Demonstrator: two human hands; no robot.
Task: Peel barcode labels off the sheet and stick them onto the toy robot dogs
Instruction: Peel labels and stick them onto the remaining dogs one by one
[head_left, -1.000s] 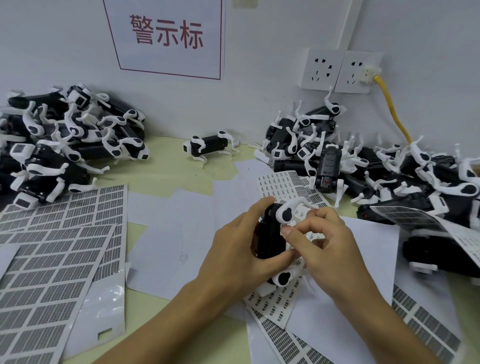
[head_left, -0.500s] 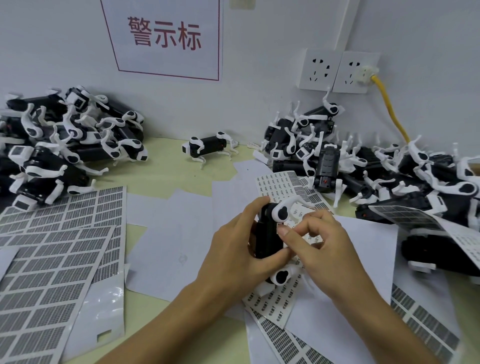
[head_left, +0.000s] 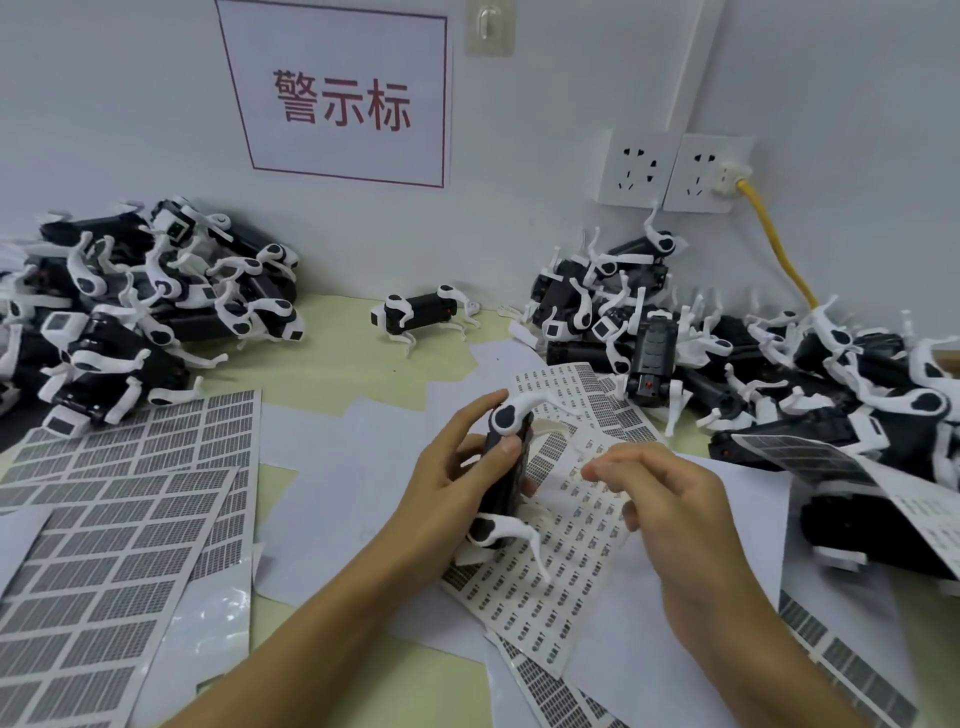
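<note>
My left hand (head_left: 447, 483) grips a black toy robot dog (head_left: 514, 488) with white legs, holding it upright on end, thumb across its side. My right hand (head_left: 670, 514) hovers just right of the dog, apart from it, blurred, its fingers loosely extended towards the toy; I see nothing between them. Beneath both hands lies a sheet of small barcode labels (head_left: 571, 545) on white backing paper.
Heaps of robot dogs lie at the left (head_left: 130, 312) and the right (head_left: 779, 374). A single dog (head_left: 421, 314) stands by the wall. Large label sheets (head_left: 104, 519) cover the left of the table. A yellow cable (head_left: 774, 244) hangs from a wall socket (head_left: 701, 171).
My right hand has left the dog's side and drawn back to the right. My left hand still holds the dog, now turned slightly.
</note>
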